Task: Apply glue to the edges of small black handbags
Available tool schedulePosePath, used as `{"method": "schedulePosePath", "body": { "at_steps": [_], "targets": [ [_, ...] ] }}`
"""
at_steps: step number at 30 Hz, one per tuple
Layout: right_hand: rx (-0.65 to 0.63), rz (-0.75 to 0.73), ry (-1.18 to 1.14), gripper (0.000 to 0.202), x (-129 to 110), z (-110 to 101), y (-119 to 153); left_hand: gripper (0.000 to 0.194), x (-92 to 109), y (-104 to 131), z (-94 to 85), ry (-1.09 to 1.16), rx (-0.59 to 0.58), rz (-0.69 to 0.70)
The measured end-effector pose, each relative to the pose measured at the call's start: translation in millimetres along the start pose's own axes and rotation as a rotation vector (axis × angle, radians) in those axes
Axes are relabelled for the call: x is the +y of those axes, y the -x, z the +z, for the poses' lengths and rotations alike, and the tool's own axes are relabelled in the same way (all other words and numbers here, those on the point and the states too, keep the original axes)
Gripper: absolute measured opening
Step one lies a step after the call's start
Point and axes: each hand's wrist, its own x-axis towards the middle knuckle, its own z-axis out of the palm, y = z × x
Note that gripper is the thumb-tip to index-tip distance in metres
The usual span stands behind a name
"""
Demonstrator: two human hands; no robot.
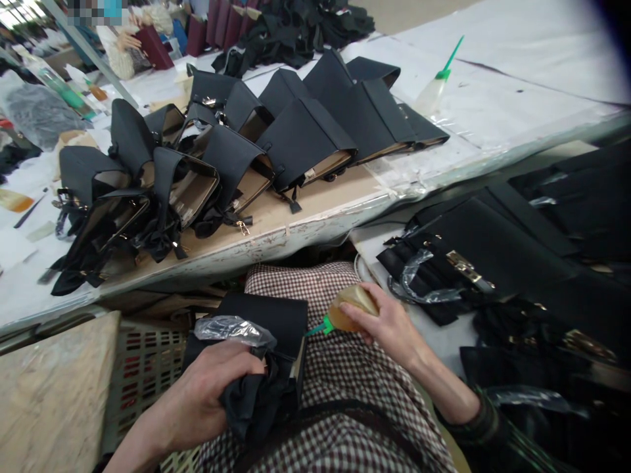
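Note:
On my checkered lap lies a black handbag (286, 318), its handle wrapped in clear plastic (235, 328). My left hand (217, 381) grips the bag near that handle, with loose black fabric (256, 401) bunched by the fingers. My right hand (382, 325) is wrapped round a squeeze bottle of amber liquid (352, 307), tilted on its side. The bottle's green nozzle (319, 326) points left, and its tip reaches the bag's right edge; whether it touches I cannot tell.
Several black bags (310, 138) stand on the table (335, 213) ahead. A second green-tipped bottle (436, 85) stands behind them. More black bags (453, 263) are stacked at right. A plastic crate (142, 355) and a worn board (54, 387) are at left. Another person's hand (129, 41) holds a maroon piece.

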Motion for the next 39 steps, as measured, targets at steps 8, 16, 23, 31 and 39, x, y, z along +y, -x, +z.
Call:
{"method": "schedulePosePath", "body": {
  "at_steps": [8,16,23,31,39],
  "targets": [
    [-0.041,0.081,-0.167,0.043,6.2,-0.4,-6.4,0.028,-1.3,1.7,-0.3,-0.01,0.002,-0.009],
    [-0.168,0.143,-0.347,0.04,16.9,0.3,-0.4,0.021,-1.8,1.7,-0.9,-0.041,0.034,0.0],
    [-0.285,0.148,-0.513,0.037,3.7,-0.9,25.7,0.015,3.6,-6.0,-3.8,-0.057,0.076,0.017],
    [-0.298,0.152,-0.59,0.035,-10.4,-0.3,57.8,0.014,3.4,-7.3,-6.6,-0.034,0.134,0.009],
    [-0.081,0.076,-0.337,0.037,-0.1,-5.8,36.8,0.011,1.9,-6.4,-7.0,0.007,0.13,0.009]
  ]
}}
